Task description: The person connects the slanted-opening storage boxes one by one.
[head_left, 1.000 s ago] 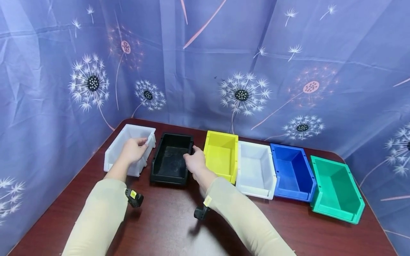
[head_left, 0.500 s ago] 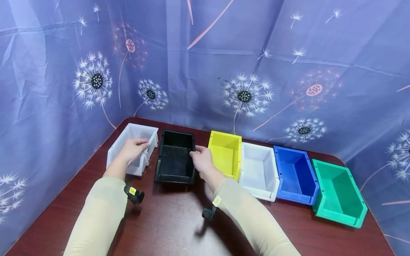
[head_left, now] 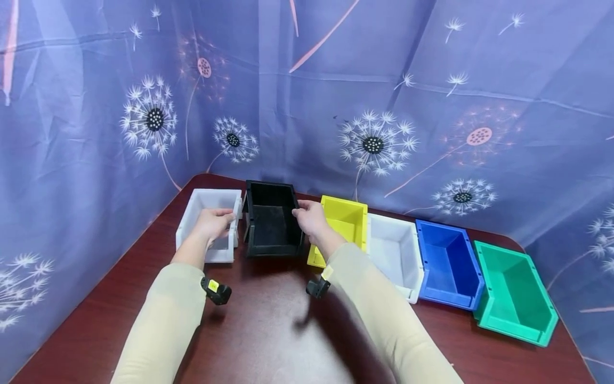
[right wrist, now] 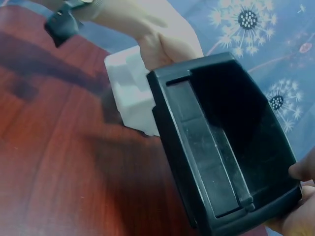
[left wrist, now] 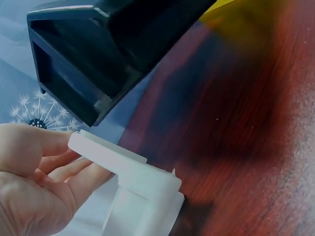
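Observation:
At the left end of the row, my left hand (head_left: 208,224) grips the right side wall of a white storage bin (head_left: 191,210). Thumb and fingers lie on either side of its rim in the left wrist view. My right hand (head_left: 312,220) pinches the right side wall of a black storage bin (head_left: 274,249). The black bin is held up off the table, with its shadow below, close to the white bin's right side. In the right wrist view, the inside of the black bin (right wrist: 209,147) shows no contents.
A yellow bin (head_left: 347,216), a second white bin (head_left: 393,256), a blue bin (head_left: 443,261) and a green bin (head_left: 513,293) stand to the right on the dark red table (head_left: 268,330). A blue dandelion-print curtain (head_left: 307,128) hangs behind.
The black bin has been lifted and moved up toward the back by my right hand. The left white bin has turned to point straighter forward, my left hand moving right with it.

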`<state>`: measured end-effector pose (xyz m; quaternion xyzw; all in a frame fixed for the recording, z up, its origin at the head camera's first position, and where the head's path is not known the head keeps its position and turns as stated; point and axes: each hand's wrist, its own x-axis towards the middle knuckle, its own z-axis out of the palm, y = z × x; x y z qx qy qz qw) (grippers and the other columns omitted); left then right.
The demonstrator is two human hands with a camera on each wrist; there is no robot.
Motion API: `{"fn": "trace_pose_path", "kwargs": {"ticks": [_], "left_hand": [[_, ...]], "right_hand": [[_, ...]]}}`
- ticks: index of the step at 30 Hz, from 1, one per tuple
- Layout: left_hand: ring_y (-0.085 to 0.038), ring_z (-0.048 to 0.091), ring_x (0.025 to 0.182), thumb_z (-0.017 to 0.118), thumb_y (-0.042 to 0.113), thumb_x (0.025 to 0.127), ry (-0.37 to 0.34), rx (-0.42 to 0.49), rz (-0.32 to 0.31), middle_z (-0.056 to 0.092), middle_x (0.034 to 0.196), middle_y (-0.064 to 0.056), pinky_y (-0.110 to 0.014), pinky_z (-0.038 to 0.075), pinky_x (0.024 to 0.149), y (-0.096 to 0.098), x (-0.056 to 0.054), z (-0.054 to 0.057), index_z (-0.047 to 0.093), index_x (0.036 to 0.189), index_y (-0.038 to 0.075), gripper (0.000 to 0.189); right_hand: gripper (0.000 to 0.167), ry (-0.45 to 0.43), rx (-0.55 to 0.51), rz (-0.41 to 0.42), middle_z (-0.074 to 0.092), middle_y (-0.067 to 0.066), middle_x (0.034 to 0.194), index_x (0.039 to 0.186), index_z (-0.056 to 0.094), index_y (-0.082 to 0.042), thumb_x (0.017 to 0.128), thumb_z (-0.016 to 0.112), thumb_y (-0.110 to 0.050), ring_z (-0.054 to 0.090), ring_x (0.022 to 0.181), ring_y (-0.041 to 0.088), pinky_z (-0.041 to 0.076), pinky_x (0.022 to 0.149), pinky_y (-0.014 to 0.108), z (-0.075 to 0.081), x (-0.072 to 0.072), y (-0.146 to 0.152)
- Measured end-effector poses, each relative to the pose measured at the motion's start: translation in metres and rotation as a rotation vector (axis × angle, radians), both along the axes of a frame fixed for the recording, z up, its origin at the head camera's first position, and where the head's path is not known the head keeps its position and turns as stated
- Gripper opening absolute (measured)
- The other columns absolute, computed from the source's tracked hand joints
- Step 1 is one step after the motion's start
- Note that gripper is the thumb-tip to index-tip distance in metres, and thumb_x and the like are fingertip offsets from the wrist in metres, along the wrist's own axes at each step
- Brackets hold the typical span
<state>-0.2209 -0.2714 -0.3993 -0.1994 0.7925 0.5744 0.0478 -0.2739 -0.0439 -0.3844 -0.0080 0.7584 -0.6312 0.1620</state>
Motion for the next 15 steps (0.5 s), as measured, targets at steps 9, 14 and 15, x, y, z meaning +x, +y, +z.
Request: {"fn": "trace_pose_path", "kwargs": {"ticks": [9, 14, 15], "left_hand": [[-0.021, 0.052, 0.11, 0.05, 0.019, 0.096, -0.007, 0.049, 0.072, 0.048, 0.137, -0.018, -0.02, 0.053, 0.076, 0.006, 0.0, -0.002, 0.049, 0.137, 0.005, 0.044], [-0.021, 0.052, 0.11, 0.05, 0.019, 0.097, -0.007, 0.086, 0.112, 0.047, 0.139, -0.016, -0.024, 0.053, 0.083, 0.008, 0.0, -0.001, 0.049, 0.138, 0.007, 0.043], [-0.021, 0.051, 0.111, 0.05, 0.019, 0.097, -0.007, 0.091, 0.119, 0.047, 0.14, -0.016, -0.026, 0.053, 0.086, 0.008, 0.0, -0.001, 0.049, 0.138, 0.007, 0.043]], "right_hand": [[0.04, 0.021, 0.038, -0.02, 0.055, 0.015, 0.134, 0.134, 0.052, -0.003, 0.095, 0.051, -0.007, 0.053, 0.122, 0.029, 0.043, 0.104, 0.043, -0.001, -0.014, -0.008], [0.041, 0.049, 0.053, -0.017, 0.054, 0.015, 0.134, 0.135, 0.05, -0.002, 0.094, 0.051, -0.007, 0.052, 0.123, 0.028, 0.042, 0.105, 0.041, 0.004, -0.017, -0.012], [0.04, 0.056, 0.045, -0.017, 0.055, 0.015, 0.134, 0.135, 0.051, -0.002, 0.094, 0.051, -0.006, 0.052, 0.122, 0.029, 0.042, 0.105, 0.041, 0.005, -0.018, -0.013]]}}
